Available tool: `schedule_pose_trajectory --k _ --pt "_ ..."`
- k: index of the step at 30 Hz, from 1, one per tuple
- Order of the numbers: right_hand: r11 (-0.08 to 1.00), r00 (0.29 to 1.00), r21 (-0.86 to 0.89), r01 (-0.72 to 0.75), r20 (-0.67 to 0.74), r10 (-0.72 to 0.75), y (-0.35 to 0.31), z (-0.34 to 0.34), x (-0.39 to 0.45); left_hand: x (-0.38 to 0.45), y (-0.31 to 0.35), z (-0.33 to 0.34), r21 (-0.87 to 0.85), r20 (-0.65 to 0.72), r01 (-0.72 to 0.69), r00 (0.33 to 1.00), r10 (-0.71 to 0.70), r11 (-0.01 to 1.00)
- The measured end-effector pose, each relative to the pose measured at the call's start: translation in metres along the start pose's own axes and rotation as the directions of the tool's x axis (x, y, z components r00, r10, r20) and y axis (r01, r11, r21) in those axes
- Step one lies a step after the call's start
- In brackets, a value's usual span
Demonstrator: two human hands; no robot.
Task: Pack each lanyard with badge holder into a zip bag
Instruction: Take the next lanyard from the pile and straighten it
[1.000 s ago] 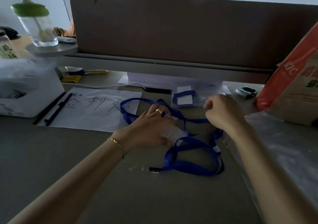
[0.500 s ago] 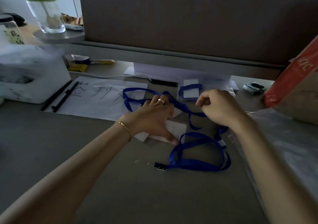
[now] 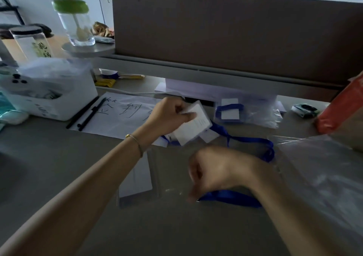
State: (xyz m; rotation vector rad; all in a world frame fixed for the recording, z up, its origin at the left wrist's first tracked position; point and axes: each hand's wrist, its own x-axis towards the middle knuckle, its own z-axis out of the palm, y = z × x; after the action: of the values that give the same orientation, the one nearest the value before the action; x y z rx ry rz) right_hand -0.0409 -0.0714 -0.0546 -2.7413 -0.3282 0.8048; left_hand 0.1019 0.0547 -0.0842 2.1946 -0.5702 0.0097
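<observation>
While left hand (image 3: 170, 114) grips badge holder (image 3: 194, 124), right hand (image 3: 218, 171) pinches lanyard (image 3: 231, 197).

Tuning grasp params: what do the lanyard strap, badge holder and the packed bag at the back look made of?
Lanyard strap: blue flat woven fabric, matte; lies limp in loops.
Badge holder, in left hand: probably clear soft plastic over a white card; blurred.
Packed zip bag: thin clear plastic film, glossy and wrinkled, contents visible through it.

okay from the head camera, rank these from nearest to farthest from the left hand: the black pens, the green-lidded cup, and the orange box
1. black pens, just left of the left hand, on the paper.
2. green-lidded cup, up on the shelf, far left.
3. orange box, at the right edge.
</observation>
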Motion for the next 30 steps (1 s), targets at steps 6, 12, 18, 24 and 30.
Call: schedule_pose_trajectory --k 6,12,18,24,30 --pt "0.998 0.999 -0.063 0.010 -0.031 -0.012 0.005 0.009 0.011 -0.003 0.009 0.000 -0.202 0.046 0.165 0.986 -0.159 0.966" --pt "0.833 0.965 0.528 0.166 -0.261 -0.027 0.041 -0.025 -0.015 -0.010 0.013 0.006 -0.235 0.242 0.183 0.962 -0.125 0.954" --pt "0.433 0.841 0.824 0.365 -0.491 0.225 0.061 -0.038 -0.021 -0.027 0.031 0.024 0.055 0.027 -0.189 0.982 0.188 0.980" --pt "0.318 0.763 0.877 0.361 -0.474 0.440 0.060 -0.034 -0.016 -0.038 0.037 0.030 0.219 -0.178 -0.481 0.836 0.519 0.849" --pt "0.348 0.722 0.871 0.347 -0.485 0.493 0.056 -0.035 -0.020 -0.035 0.030 0.033 0.352 -0.234 -0.652 0.633 0.738 0.671"
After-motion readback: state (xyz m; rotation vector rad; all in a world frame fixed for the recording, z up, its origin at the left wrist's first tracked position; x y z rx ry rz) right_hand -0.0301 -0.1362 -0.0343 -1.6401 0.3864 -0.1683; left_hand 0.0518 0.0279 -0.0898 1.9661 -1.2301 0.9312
